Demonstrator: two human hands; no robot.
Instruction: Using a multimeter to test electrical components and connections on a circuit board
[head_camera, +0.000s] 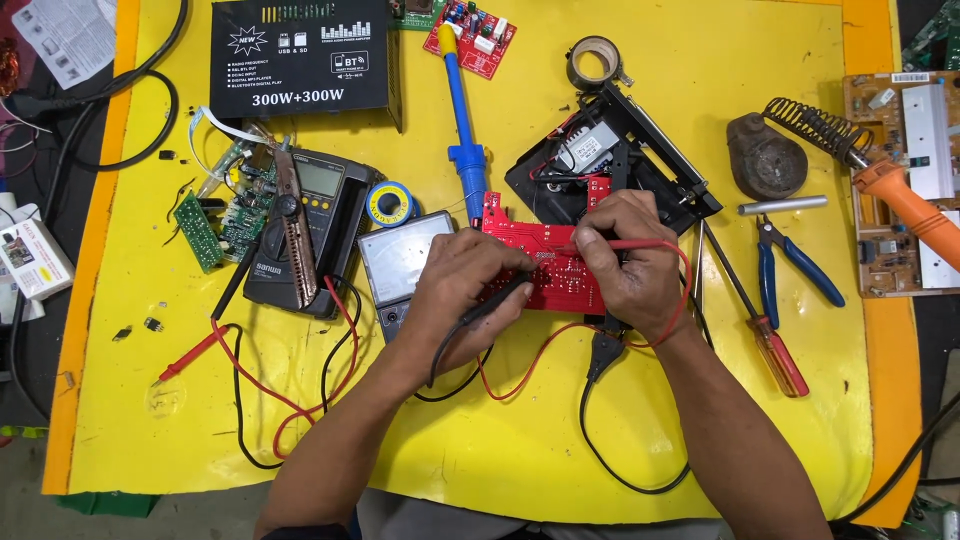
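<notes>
A red circuit board (540, 260) lies in the middle of the yellow mat (620, 440). My left hand (455, 300) holds a black test probe (495, 303) with its tip on the board. My right hand (625, 260) grips a red test probe (625, 245), pressing it onto the board from the right. Red and black leads curl from the probes across the mat below my wrists. An analog meter (400, 260) sits just left of the board, partly under my left hand.
A digital multimeter (310, 230) with a utility knife on it lies left, beside a green board (215, 225). Blue desoldering pump (463, 110), solder reel (390, 203), tape roll (593, 62), black chassis (620, 160). Right: soldering iron in its stand (800, 135), blue pliers (790, 265), screwdriver (760, 325).
</notes>
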